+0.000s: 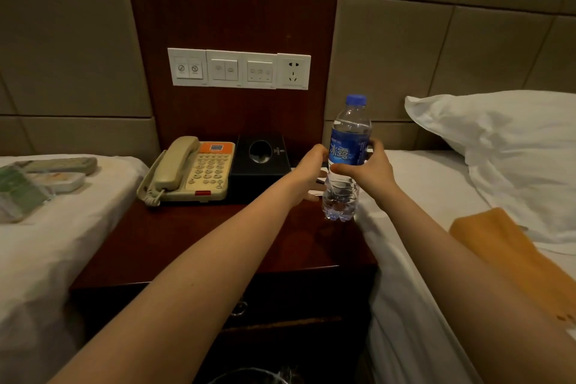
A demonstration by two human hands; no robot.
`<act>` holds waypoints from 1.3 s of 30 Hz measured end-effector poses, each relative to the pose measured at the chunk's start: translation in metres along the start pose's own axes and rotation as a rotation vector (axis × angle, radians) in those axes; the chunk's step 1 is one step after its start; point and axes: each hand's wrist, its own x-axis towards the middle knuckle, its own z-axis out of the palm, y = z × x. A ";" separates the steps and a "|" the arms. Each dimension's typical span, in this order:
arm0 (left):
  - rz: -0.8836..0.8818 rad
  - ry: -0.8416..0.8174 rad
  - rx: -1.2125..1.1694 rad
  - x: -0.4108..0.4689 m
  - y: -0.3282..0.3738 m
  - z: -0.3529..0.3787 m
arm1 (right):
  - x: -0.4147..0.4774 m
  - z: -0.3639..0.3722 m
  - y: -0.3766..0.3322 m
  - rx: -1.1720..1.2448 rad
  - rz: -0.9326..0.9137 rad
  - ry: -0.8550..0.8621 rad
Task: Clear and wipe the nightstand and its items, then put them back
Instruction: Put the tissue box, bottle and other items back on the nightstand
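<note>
Nightstand (193, 237) of dark wood stands between two beds, and the clearing step is in hand. On it at the back I see a beige telephone (190, 170) at about 10 o'clock from the middle of the top, and a black tissue box (260, 154) just beside it at 12 o'clock.

The water bottle (346, 159) is at the 3 o'clock edge of the top, near the right bed (436, 196). Its long axis is nearly upright, with the blue cap pointing up and leaning a little to 1 o'clock. I cannot tell if its base touches the wood or is lifted a little.

The right hand (371, 171) is clamped around the middle of the bottle, the thumb across the label. The left hand (308, 165) reaches past the bottle toward something small and pale behind it; whether its fingers are closed on that item is hidden.

On the left bed (62, 243) two remote controls (59, 170) and a green packet (15, 193) are lying, probably already removed. An orange cloth (498, 246) lies on the right bed at 4 o'clock.

I judge the next move is to carry the bottle upright to a bed and lay it where it cannot roll. After that the telephone and the tissue box wait, and the telephone cord needs care.
</note>
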 end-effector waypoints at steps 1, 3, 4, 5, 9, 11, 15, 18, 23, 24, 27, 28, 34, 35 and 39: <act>0.001 0.000 0.013 -0.003 0.001 -0.001 | -0.002 0.000 -0.001 0.006 0.011 -0.001; 0.005 -0.003 0.043 -0.010 0.003 -0.005 | -0.007 0.003 -0.004 0.017 0.019 0.028; 0.008 0.000 0.051 -0.014 0.005 -0.008 | -0.010 0.005 -0.005 0.019 0.021 0.069; 0.009 0.007 0.056 -0.018 0.006 -0.011 | -0.014 0.009 -0.006 0.013 0.027 0.129; 0.011 0.054 0.074 -0.035 0.004 -0.030 | -0.039 0.032 -0.010 -0.021 0.051 0.331; 0.009 0.092 0.072 -0.046 0.002 -0.043 | -0.050 0.047 -0.018 -0.031 0.020 0.319; 0.028 0.150 0.065 -0.068 -0.001 -0.082 | -0.066 0.077 -0.042 -0.061 -0.089 0.182; 0.020 0.241 0.038 -0.082 -0.003 -0.115 | -0.075 0.104 -0.061 -0.059 -0.092 0.018; 0.000 0.385 0.036 -0.106 -0.010 -0.168 | -0.095 0.153 -0.090 -0.089 -0.107 -0.193; -0.005 0.424 0.037 -0.110 -0.013 -0.179 | -0.099 0.164 -0.094 -0.092 -0.097 -0.232; 0.023 0.555 0.103 -0.121 -0.022 -0.212 | -0.113 0.192 -0.105 -0.094 -0.098 -0.351; 0.034 0.587 0.122 -0.125 -0.025 -0.223 | -0.117 0.201 -0.109 -0.081 -0.104 -0.383; 0.005 0.778 0.086 -0.151 -0.050 -0.294 | -0.134 0.253 -0.135 -0.059 -0.148 -0.550; -0.002 0.816 0.077 -0.155 -0.052 -0.305 | -0.136 0.262 -0.139 -0.054 -0.158 -0.581; -0.022 0.955 0.018 -0.173 -0.069 -0.350 | -0.142 0.299 -0.154 -0.006 -0.169 -0.689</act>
